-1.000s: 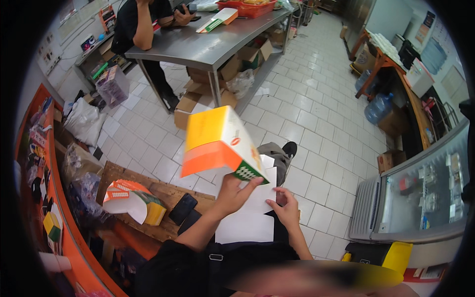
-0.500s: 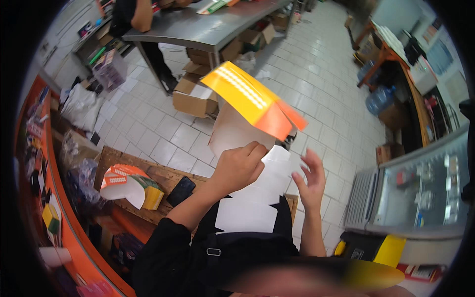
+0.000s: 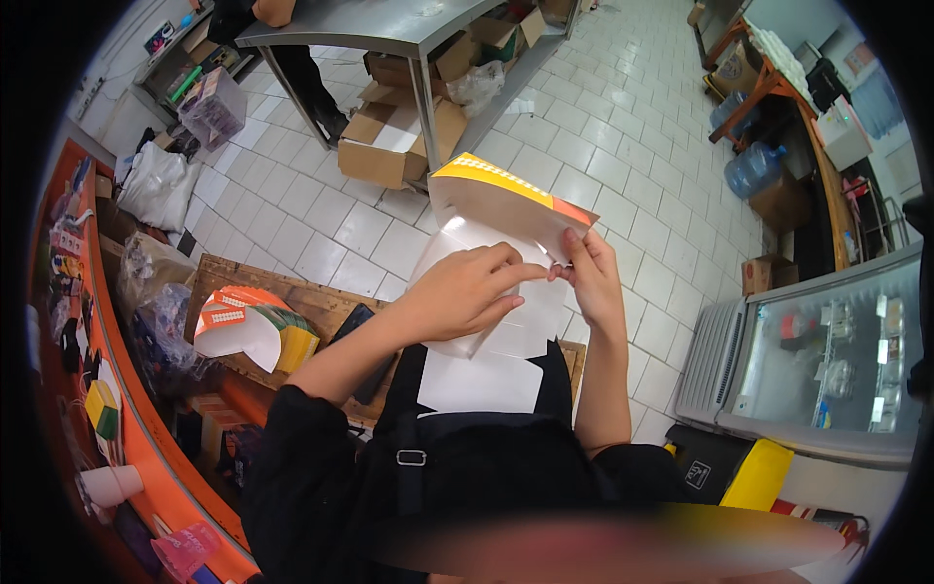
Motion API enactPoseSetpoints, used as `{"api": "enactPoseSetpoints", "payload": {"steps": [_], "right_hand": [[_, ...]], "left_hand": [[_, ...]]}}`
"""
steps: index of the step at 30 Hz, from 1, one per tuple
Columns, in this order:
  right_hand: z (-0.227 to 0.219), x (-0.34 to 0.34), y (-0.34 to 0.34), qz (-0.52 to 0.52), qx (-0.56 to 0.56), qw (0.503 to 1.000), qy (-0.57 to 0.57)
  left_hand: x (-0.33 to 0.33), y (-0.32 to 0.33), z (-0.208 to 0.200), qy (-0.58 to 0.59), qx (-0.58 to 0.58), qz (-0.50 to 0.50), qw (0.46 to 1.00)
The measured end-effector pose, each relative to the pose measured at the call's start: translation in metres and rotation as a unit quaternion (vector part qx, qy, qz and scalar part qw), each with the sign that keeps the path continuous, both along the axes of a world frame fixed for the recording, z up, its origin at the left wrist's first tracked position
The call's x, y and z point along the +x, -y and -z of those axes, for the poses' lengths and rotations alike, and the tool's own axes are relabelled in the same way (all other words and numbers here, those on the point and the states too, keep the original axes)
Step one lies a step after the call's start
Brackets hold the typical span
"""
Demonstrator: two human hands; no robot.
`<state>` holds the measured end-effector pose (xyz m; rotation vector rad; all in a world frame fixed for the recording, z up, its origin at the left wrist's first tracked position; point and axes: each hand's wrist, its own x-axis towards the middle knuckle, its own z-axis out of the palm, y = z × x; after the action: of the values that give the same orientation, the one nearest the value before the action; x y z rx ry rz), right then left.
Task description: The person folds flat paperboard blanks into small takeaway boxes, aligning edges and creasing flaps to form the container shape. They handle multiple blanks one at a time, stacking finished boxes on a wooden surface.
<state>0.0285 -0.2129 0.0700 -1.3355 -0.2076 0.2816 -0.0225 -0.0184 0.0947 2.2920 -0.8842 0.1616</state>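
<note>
A paper food carton (image 3: 501, 214), white inside with a yellow and orange outer face, stands partly folded over my lap. My right hand (image 3: 592, 277) pinches its right corner between thumb and fingers. Across the carton's white inside reaches my left hand (image 3: 467, 287), index finger stretched to the same corner, where its fingertips meet the right hand's; the other fingers are curled. Beneath, a flat white card sheet (image 3: 477, 382) lies on my lap. On the wooden bench (image 3: 219, 282) to the left rest several nested orange, green and yellow cartons (image 3: 258, 336).
A dark phone (image 3: 352, 321) lies on the bench, partly behind my left forearm. Orange shelving (image 3: 136, 457) curves along the left. Ahead are a steel table (image 3: 389, 24), an open cardboard box (image 3: 389, 146) and a person's leg (image 3: 309, 92). A glass-door fridge (image 3: 817, 360) stands at right.
The carton's coloured panel has tipped up, now showing more of its white inside. My right hand has moved in from apart and taken its corner. My left hand has shifted toward that corner.
</note>
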Motion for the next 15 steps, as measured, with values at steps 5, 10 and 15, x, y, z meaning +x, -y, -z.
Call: {"api": "enactPoseSetpoints", "payload": {"steps": [5,10,15], "right_hand": [[-0.01,0.001,-0.004,-0.009,0.005,1.0,-0.011],[-0.013,0.002,-0.011,-0.004,0.053,0.999,-0.004],[-0.005,-0.002,-0.018,0.085,0.088,0.991,0.045]], "left_hand": [[0.017,0.002,-0.003,0.016,0.07,0.029,0.997],[0.018,-0.004,0.0,0.173,0.119,0.014,0.978],[0.016,-0.013,0.0,0.129,0.051,-0.047,0.989]]}}
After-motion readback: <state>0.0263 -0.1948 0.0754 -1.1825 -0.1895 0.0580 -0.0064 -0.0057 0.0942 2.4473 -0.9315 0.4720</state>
